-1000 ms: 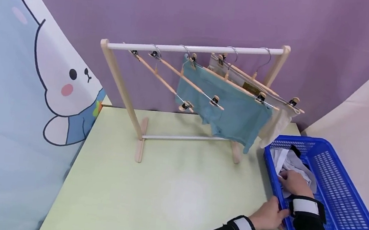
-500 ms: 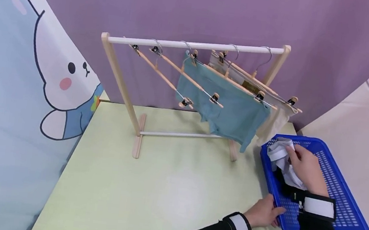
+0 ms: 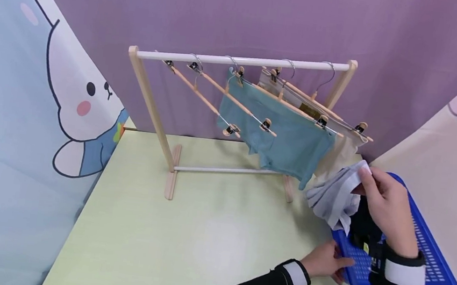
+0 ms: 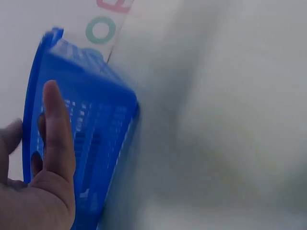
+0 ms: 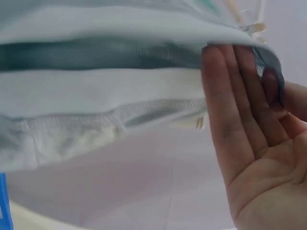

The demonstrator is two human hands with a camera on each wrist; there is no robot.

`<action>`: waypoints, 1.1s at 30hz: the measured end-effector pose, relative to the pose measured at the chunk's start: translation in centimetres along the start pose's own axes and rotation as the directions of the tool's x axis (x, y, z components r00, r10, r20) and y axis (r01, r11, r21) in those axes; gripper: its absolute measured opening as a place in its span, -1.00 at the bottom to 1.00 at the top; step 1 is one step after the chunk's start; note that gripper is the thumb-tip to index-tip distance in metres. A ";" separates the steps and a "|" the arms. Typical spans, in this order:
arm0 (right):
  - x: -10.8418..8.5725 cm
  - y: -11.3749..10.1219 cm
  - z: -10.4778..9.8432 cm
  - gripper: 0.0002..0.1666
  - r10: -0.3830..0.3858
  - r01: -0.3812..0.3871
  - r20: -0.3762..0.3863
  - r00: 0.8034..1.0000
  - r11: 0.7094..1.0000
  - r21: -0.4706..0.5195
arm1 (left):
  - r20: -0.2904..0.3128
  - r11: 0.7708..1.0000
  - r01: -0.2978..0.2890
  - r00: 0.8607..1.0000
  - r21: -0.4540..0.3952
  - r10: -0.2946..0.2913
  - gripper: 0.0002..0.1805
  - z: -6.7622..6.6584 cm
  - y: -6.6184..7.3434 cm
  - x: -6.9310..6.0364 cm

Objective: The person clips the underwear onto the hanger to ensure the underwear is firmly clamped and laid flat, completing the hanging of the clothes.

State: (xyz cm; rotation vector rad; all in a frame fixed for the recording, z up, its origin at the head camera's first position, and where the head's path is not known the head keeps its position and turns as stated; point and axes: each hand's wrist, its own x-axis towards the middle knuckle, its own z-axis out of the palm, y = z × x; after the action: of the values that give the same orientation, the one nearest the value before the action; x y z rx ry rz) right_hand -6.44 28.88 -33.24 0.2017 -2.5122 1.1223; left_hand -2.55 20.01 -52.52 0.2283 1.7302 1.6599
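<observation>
My right hand [image 3: 390, 208] pinches the edge of a light grey garment with a pale band [image 3: 334, 194], thumb on one side and fingers on the other. The garment hangs bunched over the left rim of the blue basket [image 3: 437, 260]; in the right wrist view its stitched band [image 5: 96, 91] stretches leftward from the fingers. With my left hand [image 3: 327, 261] I grip the basket's near left rim. In the left wrist view that hand's fingers [image 4: 58, 129] lie along the basket's outer wall. A black cloth item [image 3: 365, 224] is in the basket, partly covered by the right hand.
Left of the basket stands a wooden rack with a white rail [image 3: 204, 58]. Teal shorts [image 3: 276, 134] and a beige garment [image 3: 339, 153] hang there from clip hangers. Two bare hangers [image 3: 204, 97] hang further left. Pale green tabletop [image 3: 209, 239] lies in front.
My right hand has taken the grey garment up from inside the basket and brought it over the left rim, uncovering the black item. My left hand stays at the rim.
</observation>
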 end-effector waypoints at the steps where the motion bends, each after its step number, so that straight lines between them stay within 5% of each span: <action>1: -0.1 -0.4 0.1 -0.73 -0.005 0.005 -0.009 1.000 1.000 0.023 | -0.009 1.000 -0.009 1.000 0.025 0.009 -0.80 -0.4 0.0 0.0; 8: -0.4 -3.3 0.9 -0.79 -0.059 0.068 -0.067 0.996 0.987 0.142 | -0.063 0.987 -0.121 0.990 0.110 0.128 -0.73 -3.5 1.9 -0.8; 14: -0.5 -5.5 1.8 -0.85 -0.134 0.153 -0.093 0.987 0.959 0.239 | -0.169 0.930 -0.234 0.943 0.283 0.288 -0.65 -7.2 3.9 -2.3; 18: -0.6 -5.6 3.0 -0.85 -0.162 0.178 -0.081 0.983 0.950 0.257 | -0.247 0.900 -0.234 0.909 0.367 0.337 -0.57 -9.7 4.1 -3.0; 25: -1.5 -3.4 6.3 -0.82 -0.101 0.091 0.033 0.994 0.971 0.219 | -0.359 0.907 -0.182 0.875 0.379 0.325 -0.59 -13.6 2.3 -3.8; 28: -2.0 -2.2 7.9 -0.79 -0.076 0.055 0.084 0.994 0.970 0.236 | -0.398 0.891 -0.174 0.847 0.419 0.353 -0.64 -15.0 1.5 -4.2; 33: -2.9 0.1 11.5 -0.75 -0.072 0.037 0.170 0.983 0.978 0.203 | -0.505 0.881 -0.157 0.769 0.446 0.392 -0.63 -17.0 0.7 -5.2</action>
State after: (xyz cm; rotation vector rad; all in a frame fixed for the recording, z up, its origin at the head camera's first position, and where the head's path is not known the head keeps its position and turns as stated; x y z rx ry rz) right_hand -7.07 20.37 -41.45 0.4400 -2.5245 1.3892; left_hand -9.17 3.52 -51.37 0.1686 2.6115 1.6940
